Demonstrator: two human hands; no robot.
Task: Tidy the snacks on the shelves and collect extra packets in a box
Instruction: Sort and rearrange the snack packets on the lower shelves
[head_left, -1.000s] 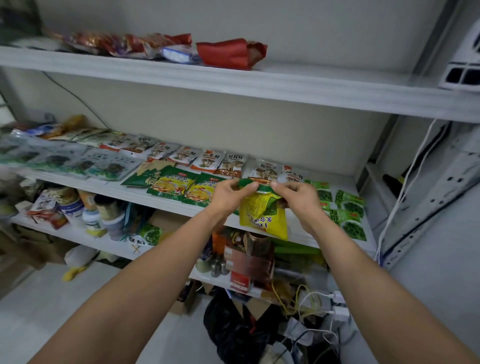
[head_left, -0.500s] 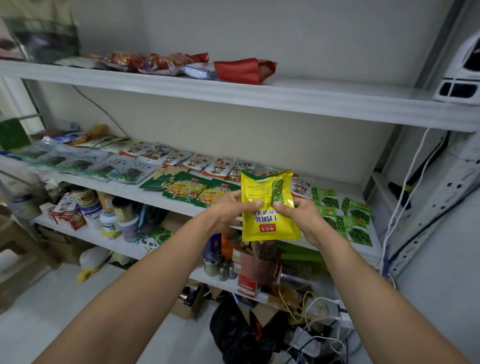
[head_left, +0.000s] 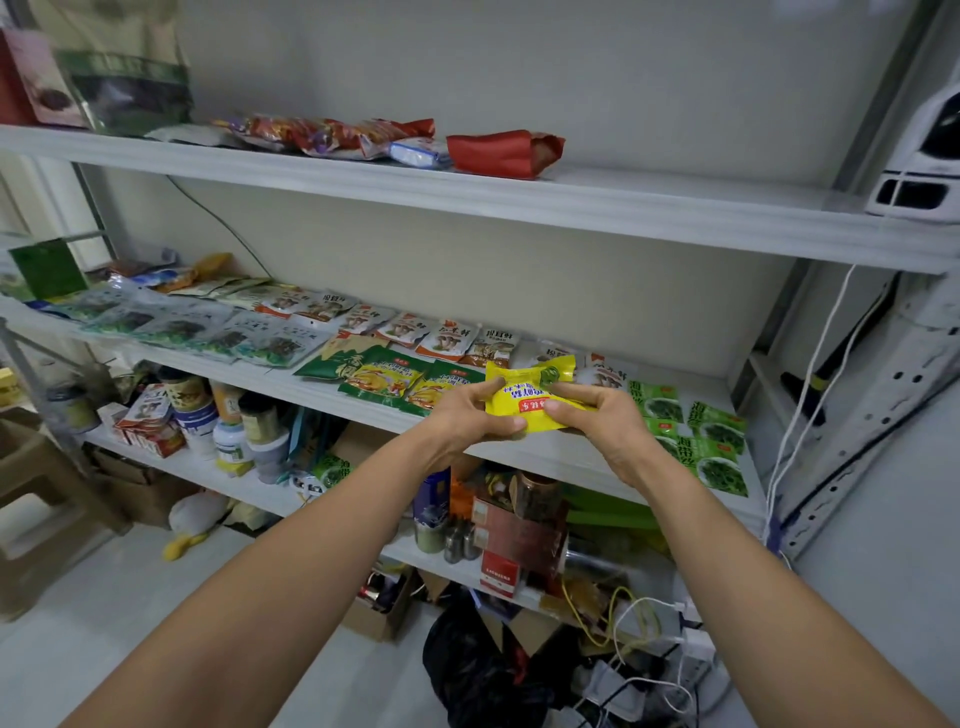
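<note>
A yellow snack packet (head_left: 527, 397) lies nearly flat over the middle shelf (head_left: 519, 452), upside down to me. My left hand (head_left: 470, 423) pinches its left edge and my right hand (head_left: 592, 421) pinches its right edge. Just left of it lie green-and-yellow packets (head_left: 384, 382) in a row. Behind it runs a row of white-and-orange mushroom packets (head_left: 447, 338). To the right sit small green seaweed packets (head_left: 696, 436). Grey-green packets (head_left: 208, 332) cover the shelf's left part.
The top shelf (head_left: 571, 205) carries red packets (head_left: 504, 153) and a tall green bag (head_left: 124, 73). Jars and tins (head_left: 228, 421) fill the lower shelf. A cardboard box (head_left: 379, 613), a black bag (head_left: 483, 670) and tangled cables (head_left: 649, 639) are on the floor.
The yellow packet was lifted off the shelf, held upright in front of me, and is now tipped down nearly flat over the shelf between both hands. The view has tilted upward.
</note>
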